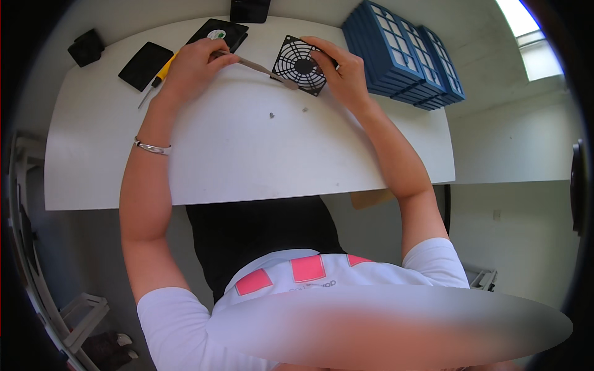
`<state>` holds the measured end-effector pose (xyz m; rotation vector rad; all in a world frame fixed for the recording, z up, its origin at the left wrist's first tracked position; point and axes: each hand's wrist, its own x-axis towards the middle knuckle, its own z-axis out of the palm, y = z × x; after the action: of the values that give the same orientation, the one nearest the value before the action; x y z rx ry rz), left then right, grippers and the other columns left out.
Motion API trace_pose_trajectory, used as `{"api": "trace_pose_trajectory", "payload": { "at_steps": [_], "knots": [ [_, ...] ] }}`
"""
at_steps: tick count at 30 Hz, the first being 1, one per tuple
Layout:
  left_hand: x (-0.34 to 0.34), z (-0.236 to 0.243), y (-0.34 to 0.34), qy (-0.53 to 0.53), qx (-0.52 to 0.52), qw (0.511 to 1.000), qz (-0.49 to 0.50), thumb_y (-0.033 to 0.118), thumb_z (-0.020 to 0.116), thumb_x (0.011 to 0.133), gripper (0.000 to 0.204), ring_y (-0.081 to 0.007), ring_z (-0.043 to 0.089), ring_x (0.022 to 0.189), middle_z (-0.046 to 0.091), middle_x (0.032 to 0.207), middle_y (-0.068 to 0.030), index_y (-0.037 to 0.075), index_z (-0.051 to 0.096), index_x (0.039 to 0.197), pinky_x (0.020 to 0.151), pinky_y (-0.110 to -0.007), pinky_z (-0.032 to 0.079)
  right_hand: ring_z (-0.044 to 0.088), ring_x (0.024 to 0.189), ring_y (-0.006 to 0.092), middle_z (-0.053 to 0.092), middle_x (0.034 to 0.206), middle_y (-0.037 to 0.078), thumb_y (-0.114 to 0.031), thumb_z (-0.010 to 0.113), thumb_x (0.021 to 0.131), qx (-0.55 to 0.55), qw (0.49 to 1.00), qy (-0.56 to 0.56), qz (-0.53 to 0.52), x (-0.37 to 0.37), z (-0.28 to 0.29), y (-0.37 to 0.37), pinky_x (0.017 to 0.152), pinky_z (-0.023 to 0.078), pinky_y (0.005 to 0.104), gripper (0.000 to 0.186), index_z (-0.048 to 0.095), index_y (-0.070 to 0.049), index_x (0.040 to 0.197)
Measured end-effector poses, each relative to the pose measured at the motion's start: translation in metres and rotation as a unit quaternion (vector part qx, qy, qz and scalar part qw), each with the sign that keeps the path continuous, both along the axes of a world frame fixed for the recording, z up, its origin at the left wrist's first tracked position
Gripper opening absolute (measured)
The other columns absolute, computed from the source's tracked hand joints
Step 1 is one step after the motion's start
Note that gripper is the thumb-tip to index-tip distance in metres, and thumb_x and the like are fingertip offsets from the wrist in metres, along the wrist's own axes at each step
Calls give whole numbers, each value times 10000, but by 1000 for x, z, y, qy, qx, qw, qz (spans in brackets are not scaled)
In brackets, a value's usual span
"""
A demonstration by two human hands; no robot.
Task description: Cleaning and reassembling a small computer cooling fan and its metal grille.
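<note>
My left hand (199, 67) is closed on a slim grey-brown tool (255, 67) with a flat, rounded tip; its exact kind I cannot make out. The tip points right and lies over the lower edge of a square black fan grille (303, 65) with ring-shaped slots. My right hand (344, 73) grips that grille at its right side, fingers at the upper edge and thumb on its face. Two tiny metal pieces, one a dark bit (271, 115) and the other a paler bit (305, 110), lie nearer to me on the white table (247, 161).
A yellow-handled screwdriver (163, 75) lies beside my left wrist, next to a flat black panel (145, 65). Behind are a black part with a round label (235, 31), a black block (86, 47) and another black object (250, 9). Blue drawer units (396, 59) stand at back right.
</note>
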<state>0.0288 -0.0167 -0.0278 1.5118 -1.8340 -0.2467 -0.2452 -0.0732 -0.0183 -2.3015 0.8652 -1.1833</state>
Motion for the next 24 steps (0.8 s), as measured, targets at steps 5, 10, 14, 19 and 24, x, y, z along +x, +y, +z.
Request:
{"api": "trace_pose_trajectory", "payload": {
  "at_steps": [5, 10, 14, 19, 24],
  "knots": [
    [-11, 15, 6, -23, 74, 996, -34, 287, 674, 862, 280, -132, 447, 603, 521, 643, -36, 11, 633, 844, 579, -288, 362, 636, 719, 139, 701, 906, 88, -54, 609, 899, -38, 999, 27, 1, -3, 1, -1, 678, 513, 264, 255, 653, -84, 1149],
    [29, 27, 4, 184, 92, 979, 1, 423, 681, 863, 381, -35, 398, 600, 415, 637, 62, 48, 626, 815, 554, -215, 319, 610, 694, 81, 678, 831, 58, -72, 598, 918, -44, 997, 52, -20, -8, -1, -1, 656, 500, 245, 283, 622, -89, 1199],
    [54, 11, -10, 271, 9, 957, 103, 509, 647, 869, 441, -34, 415, 608, 405, 629, 66, 69, 635, 844, 605, -172, 364, 583, 699, 62, 635, 766, 29, -119, 595, 938, 99, 994, 18, -53, -8, -1, -1, 655, 470, 216, 303, 593, -95, 1240],
    [31, -2, -17, 203, 28, 965, 163, 486, 630, 884, 425, -93, 524, 644, 494, 604, 7, 63, 661, 882, 633, -219, 412, 576, 716, 64, 636, 804, 8, -150, 580, 954, 187, 979, -74, -33, -13, -12, -14, 661, 458, 212, 313, 571, -77, 1258],
    [13, -13, -11, -61, -58, 994, 73, 233, 589, 915, 209, -226, 627, 846, 632, 916, -58, 59, 687, 976, 775, -327, 486, 585, 799, 86, 631, 910, 16, -182, 567, 953, 368, 911, -182, -46, -11, -11, -16, 721, 458, 234, 335, 556, -61, 1265]
  ]
}}
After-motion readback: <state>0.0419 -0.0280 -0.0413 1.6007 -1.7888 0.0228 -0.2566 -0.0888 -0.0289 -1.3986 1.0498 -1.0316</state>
